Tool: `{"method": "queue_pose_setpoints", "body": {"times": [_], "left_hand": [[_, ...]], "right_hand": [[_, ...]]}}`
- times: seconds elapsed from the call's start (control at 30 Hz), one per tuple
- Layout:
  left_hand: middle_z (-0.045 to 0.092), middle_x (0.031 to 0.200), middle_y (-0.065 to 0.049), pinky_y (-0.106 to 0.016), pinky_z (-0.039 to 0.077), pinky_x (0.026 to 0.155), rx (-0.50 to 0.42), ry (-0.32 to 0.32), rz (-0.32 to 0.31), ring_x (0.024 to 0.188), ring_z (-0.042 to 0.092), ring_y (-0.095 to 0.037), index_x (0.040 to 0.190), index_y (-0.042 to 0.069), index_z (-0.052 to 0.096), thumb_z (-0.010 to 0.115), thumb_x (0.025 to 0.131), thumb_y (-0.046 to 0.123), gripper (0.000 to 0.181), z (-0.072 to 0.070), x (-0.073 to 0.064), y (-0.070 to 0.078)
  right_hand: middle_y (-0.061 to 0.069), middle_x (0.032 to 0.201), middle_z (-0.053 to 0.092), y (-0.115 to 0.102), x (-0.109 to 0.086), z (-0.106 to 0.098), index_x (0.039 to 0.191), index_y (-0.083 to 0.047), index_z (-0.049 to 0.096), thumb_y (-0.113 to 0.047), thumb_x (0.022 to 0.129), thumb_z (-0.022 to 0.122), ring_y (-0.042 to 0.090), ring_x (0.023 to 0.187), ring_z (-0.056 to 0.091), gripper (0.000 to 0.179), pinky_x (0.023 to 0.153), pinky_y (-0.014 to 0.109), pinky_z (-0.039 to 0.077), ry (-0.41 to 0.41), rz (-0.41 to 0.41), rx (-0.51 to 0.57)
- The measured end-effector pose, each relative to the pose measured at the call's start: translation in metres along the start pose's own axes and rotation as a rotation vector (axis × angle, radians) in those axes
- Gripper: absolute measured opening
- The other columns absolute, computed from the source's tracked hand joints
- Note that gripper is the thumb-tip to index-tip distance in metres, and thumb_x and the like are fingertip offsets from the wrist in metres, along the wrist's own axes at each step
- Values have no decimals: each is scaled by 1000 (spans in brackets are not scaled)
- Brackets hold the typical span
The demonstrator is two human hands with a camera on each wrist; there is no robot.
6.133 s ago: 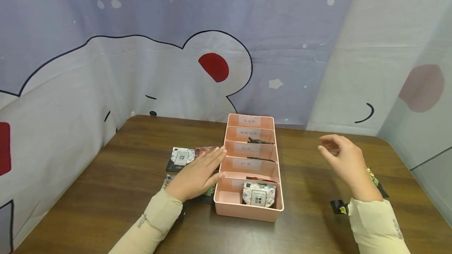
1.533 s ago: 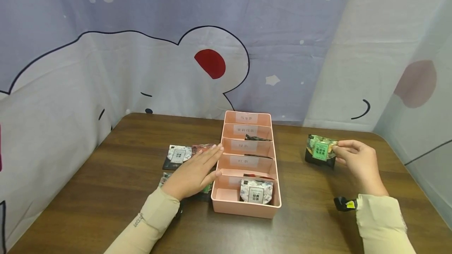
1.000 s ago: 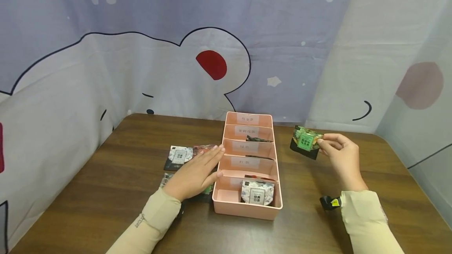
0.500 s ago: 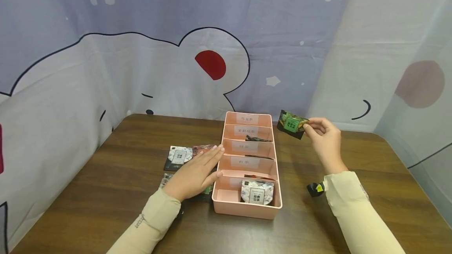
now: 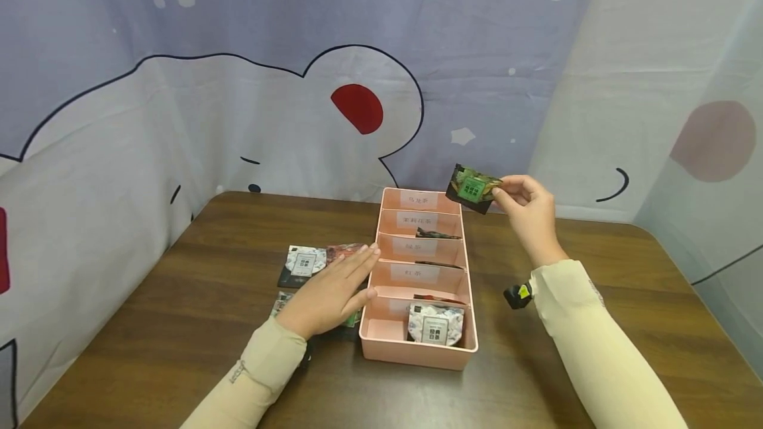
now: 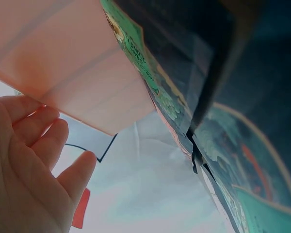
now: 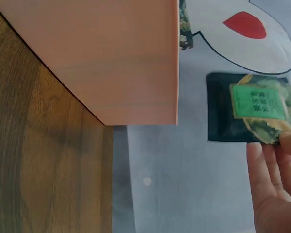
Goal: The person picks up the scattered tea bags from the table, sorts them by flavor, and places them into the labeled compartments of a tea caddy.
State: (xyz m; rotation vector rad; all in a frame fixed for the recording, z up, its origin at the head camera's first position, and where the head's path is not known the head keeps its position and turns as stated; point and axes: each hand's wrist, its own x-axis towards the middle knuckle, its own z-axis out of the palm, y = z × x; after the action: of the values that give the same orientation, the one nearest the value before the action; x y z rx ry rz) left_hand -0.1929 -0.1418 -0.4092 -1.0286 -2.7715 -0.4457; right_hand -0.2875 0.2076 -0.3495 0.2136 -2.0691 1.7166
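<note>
Pinched only by one end, the green packet point(image 5: 473, 189) could swivel from my right hand point(image 5: 530, 218) beside the far right corner of the box point(image 5: 411, 353), whose left side my straight-fingered left hand point(image 5: 326, 295) touches.

1. In the head view, the bare left hand point(image 5: 328, 296) hides part of the flat red-patterned packet point(image 5: 344, 252) and much of a green-labelled packet point(image 5: 352, 320).
2. Inside the pink plastic box point(image 5: 411, 355), the thin red packet point(image 5: 440, 298) and thin dark packet point(image 5: 438, 265) show only their upper edges.
3. The bottom edge cuts off the left cream sleeve point(image 5: 262, 363) and right cream sleeve point(image 5: 584, 330).
4. In the left wrist view, the glossy dark packet point(image 6: 262, 160) runs past the right edge, blurred.
5. In the right wrist view, the right edge crops the bare right hand point(image 7: 276, 208); lettering on the dark rectangular pouch point(image 7: 259, 102) is blurred.
</note>
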Motion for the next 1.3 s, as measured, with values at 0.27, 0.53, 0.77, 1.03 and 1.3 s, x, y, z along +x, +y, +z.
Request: {"method": "queue_pose_setpoints", "body": {"times": [0.27,0.53,0.77,1.03,1.3], "left_hand": [[29,165,-11,-52,25,122,-4,1,1,151,28,-31,158,1,33,48,107,39,65,0,0,0],[29,165,-11,-52,25,122,-4,-1,0,151,28,-32,158,1,31,46,108,40,65,1,0,-1],[28,165,-11,-53,25,122,-10,-6,-4,151,28,-32,158,2,31,44,108,41,65,0,0,-1],[28,165,-12,-52,26,122,-16,-7,-7,151,28,-30,158,2,32,46,107,40,65,-3,0,2],[29,165,-12,-52,26,122,-15,-6,-9,151,29,-32,158,2,32,47,107,40,65,-3,-1,2]], "right_hand": [[-5,93,67,5,9,18,114,13,61,2,95,68,6,82,69,23,77,24,61,-64,-7,52],[19,106,66,3,12,33,117,15,59,4,96,64,10,88,68,24,83,30,61,-122,36,27],[26,111,64,21,16,37,115,10,62,-3,98,65,12,91,67,22,79,17,57,-181,7,-91],[20,105,68,24,12,37,111,4,66,-2,97,66,19,92,65,15,84,23,54,-231,-56,-291],[19,103,69,28,6,36,112,1,67,-4,99,62,34,97,65,15,90,49,54,-293,-105,-400]]}}
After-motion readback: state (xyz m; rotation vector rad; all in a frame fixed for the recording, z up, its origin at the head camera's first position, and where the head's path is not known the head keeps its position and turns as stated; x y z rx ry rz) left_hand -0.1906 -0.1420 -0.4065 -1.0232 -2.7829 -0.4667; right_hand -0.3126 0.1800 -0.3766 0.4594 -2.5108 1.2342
